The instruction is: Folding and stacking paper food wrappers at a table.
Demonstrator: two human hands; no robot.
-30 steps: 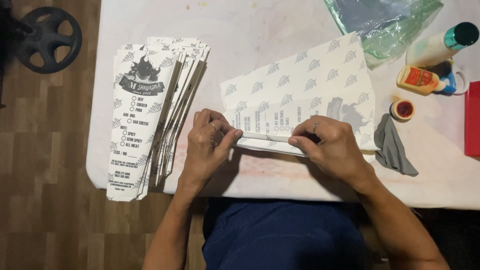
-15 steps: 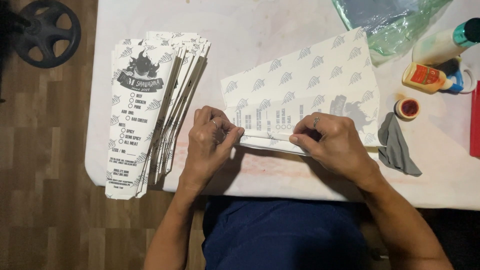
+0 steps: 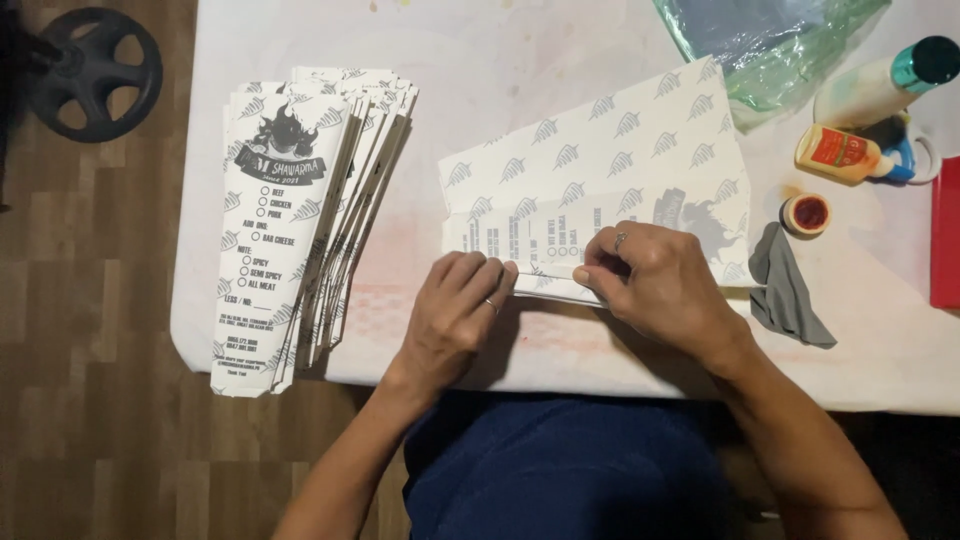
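A white printed paper sheet (image 3: 600,165) with a grey leaf pattern lies on the white table (image 3: 520,60), its near edge folded up. My left hand (image 3: 455,315) presses its fingertips on the left part of that fold. My right hand (image 3: 665,285) pinches the folded strip a little to the right; both hands wear a ring. A fanned stack of finished long printed paper sleeves (image 3: 300,220) lies to the left of my left hand.
At the right lie a grey cloth (image 3: 790,290), a small red-filled cap (image 3: 808,213), an orange-labelled glue bottle (image 3: 845,155), a white bottle with teal cap (image 3: 885,85) and a red object (image 3: 945,230). A green plastic bag (image 3: 770,45) is at the back. A black weight plate (image 3: 85,70) rests on the wooden floor.
My right hand has slid slightly left along the fold toward the left hand, and more of the printed flap is turned up. The stack has not moved.
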